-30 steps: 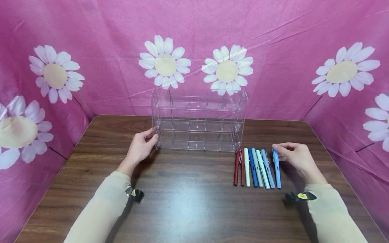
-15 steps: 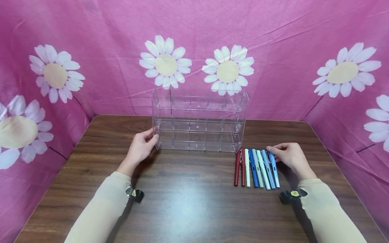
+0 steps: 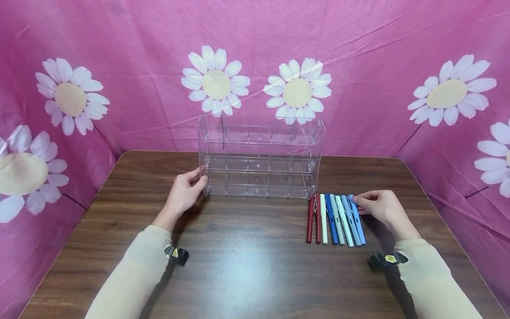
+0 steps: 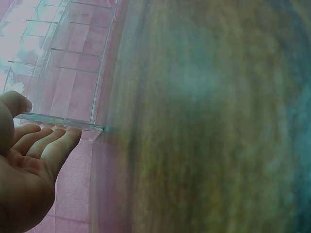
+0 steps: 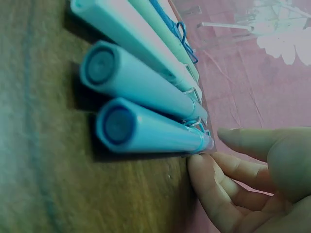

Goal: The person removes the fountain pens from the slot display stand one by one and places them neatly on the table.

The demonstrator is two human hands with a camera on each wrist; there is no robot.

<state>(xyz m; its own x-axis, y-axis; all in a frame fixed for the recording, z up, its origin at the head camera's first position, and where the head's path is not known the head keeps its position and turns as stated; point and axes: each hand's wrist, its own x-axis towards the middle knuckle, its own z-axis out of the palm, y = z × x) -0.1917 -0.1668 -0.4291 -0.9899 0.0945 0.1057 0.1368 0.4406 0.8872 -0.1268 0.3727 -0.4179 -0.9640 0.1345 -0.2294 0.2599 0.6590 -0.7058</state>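
A clear plastic rack [image 3: 259,166] with several compartments stands at the back middle of the table. My left hand [image 3: 185,190] holds its lower left side; in the left wrist view the thumb is on one side of the clear panel [image 4: 75,90] and the fingers [image 4: 60,145] are on the other. To the rack's front right lies a row of several pens [image 3: 336,221], dark red, pale green and blue. My right hand [image 3: 384,206] pinches the far, clip end of the rightmost blue pen [image 5: 155,131] between thumb and forefinger. That pen lies close beside another blue pen [image 5: 141,82].
The dark wood table [image 3: 247,266] carries the rack and pens. Pink cloth [image 3: 255,40] with large white flowers hangs behind it and on both sides. A black wrist strap device [image 3: 388,260] sits on each sleeve.
My right hand has moved left, bringing the rightmost blue pen from apart to close beside the row. The left hand and the rack have stayed where they were.
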